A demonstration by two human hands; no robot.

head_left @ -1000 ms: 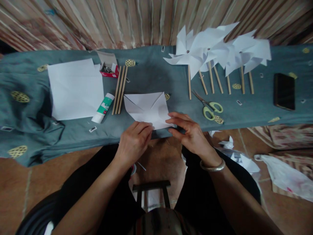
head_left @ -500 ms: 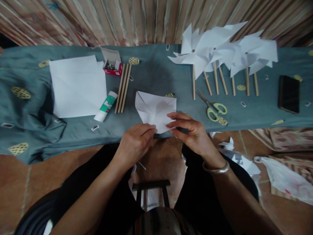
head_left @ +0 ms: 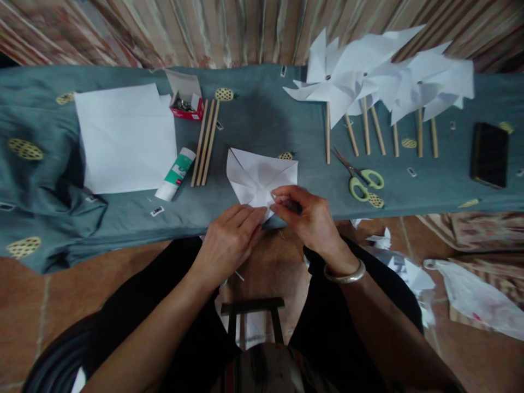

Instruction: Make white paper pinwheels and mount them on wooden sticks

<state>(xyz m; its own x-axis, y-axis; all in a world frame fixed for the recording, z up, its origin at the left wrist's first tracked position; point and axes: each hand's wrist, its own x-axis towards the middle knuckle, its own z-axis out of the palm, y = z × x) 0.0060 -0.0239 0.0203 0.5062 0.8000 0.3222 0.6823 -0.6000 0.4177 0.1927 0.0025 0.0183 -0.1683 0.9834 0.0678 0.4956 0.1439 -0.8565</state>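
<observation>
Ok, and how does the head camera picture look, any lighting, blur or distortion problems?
Head view: dim overall, with the black trousers losing nearly all detail; head view: a soft shadow on the tablecloth beyond the white paper in the hands; head view: general softness, leaving the glue stick's print unreadable; head view: apparent wide-angle stretching of the curtain toward the upper corners.

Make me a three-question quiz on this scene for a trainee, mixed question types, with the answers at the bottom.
1. Multiple choice: which thing are the left hand and the right hand both touching?
A) the phone
B) the folded white paper
C) the scissors

2. True or false: the small red box stands open.

3. Count: how many loose wooden sticks lie just right of the white-and-green tube?

Key: 1. B; 2. True; 3. Three.
</observation>
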